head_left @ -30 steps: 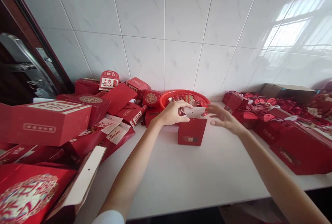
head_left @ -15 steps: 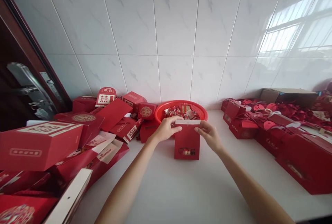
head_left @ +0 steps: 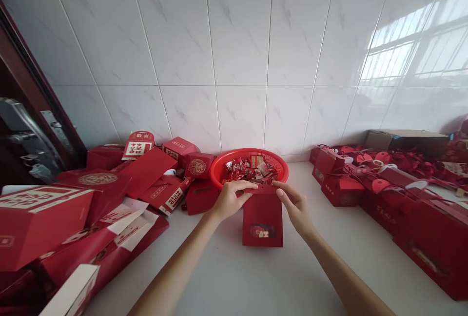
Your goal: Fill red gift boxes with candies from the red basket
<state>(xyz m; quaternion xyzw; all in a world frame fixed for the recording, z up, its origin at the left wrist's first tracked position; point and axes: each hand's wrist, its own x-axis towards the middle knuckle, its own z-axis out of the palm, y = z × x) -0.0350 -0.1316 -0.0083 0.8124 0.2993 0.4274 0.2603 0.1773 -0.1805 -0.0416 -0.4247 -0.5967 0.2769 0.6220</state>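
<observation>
A small red gift box (head_left: 262, 213) stands on the white counter in front of me, its small window showing wrapped contents low on the near side. My left hand (head_left: 230, 200) pinches the left end of its top edge between thumb and fingers. At the right end of that edge, my right hand (head_left: 298, 205) grips with thumb and fingertips. A red folded flap with small holes runs across the top between them. Just behind the box sits a red plastic basket (head_left: 215, 166) holding wrapped candies (head_left: 237, 168).
Red gift boxes (head_left: 157, 169) and flat cartons are heaped on the left, near a door handle (head_left: 18, 126). Along the right stand red boxes (head_left: 341, 191) with ribbons and round tags, before a cardboard box (head_left: 405, 140). A tiled wall (head_left: 241, 52) rises behind the counter.
The white strip at the box's top is out of sight, and a red flap shows there instead. Both hands remain at the top edge. The camera view has shifted slightly.
</observation>
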